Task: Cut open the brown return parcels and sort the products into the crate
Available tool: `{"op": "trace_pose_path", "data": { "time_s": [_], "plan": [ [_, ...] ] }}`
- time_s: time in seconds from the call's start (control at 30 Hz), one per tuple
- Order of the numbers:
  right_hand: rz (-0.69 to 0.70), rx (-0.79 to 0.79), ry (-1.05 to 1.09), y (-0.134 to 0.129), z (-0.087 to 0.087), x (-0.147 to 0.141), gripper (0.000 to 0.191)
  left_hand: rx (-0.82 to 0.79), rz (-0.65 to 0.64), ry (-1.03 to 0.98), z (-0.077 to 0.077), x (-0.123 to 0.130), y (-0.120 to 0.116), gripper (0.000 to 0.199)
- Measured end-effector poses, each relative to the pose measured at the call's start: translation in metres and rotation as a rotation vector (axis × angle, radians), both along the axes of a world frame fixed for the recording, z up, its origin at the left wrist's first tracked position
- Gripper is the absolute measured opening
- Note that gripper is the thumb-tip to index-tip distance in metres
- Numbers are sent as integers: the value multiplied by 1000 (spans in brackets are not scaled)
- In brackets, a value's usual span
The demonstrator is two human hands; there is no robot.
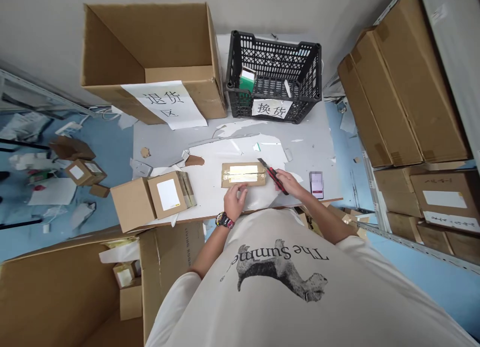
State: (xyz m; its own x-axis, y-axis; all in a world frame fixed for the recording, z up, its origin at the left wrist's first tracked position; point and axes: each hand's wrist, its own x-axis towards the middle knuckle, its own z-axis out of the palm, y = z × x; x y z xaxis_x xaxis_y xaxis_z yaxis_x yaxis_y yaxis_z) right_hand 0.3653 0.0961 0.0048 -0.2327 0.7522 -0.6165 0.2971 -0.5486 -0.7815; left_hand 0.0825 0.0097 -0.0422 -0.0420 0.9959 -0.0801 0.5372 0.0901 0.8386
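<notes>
A small taped cardboard box point(243, 182) with a white label across its top lies flat near the front of the table. My left hand point(235, 203), with a watch on the wrist, rests at the box's near edge; its fingers are stretched onto the box's front. In my right hand point(291, 184) is a red and black utility knife point(276, 178), its fingers wrapped round the handle. The blade points up and left, close to the box's right end; whether it touches the box I cannot tell.
A large open carton point(187, 99) and a black plastic crate point(312, 94) stand at the back. Cardboard boxes point(133, 202) sit front left, a phone point(317, 192) front right. Shelved cartons point(405, 102) line the right side. A big open carton point(150, 267) stands below left.
</notes>
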Motion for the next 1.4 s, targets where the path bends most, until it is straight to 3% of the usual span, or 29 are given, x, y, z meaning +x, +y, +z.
{"op": "trace_pose_path", "data": {
  "time_s": [0.17, 0.27, 0.5, 0.7, 0.8, 0.87, 1.0, 1.13, 1.4],
  "plan": [
    [-29, 127, 213, -32, -10, -95, 46, -87, 0, -291, 2, 7, -12, 43],
    [-56, 150, 243, -43, -18, -129, 44, -102, 31, -355, 0, -1, -17, 50],
    [-171, 31, 196, -42, -27, -143, 34, -79, 75, -224, 0, -38, -17, 37],
    [-142, 266, 64, -51, -35, -170, 43, -33, 30, -274, -2, -29, -9, 46],
    [-11, 385, -36, -54, -34, -181, 46, 26, 80, -220, -5, -28, -10, 36],
    [125, 512, -169, -51, -30, -182, 44, -14, 147, -212, -7, -38, -13, 39],
    [388, 725, -588, -40, -26, -179, 54, -93, 259, -225, -8, -79, -20, 56],
    [640, 729, -785, -35, -35, -177, 63, -123, 257, -185, -5, -122, -24, 62],
    [677, 652, -769, -26, -47, -181, 39, -205, 121, -174, -5, -154, -36, 63]
  ]
}}
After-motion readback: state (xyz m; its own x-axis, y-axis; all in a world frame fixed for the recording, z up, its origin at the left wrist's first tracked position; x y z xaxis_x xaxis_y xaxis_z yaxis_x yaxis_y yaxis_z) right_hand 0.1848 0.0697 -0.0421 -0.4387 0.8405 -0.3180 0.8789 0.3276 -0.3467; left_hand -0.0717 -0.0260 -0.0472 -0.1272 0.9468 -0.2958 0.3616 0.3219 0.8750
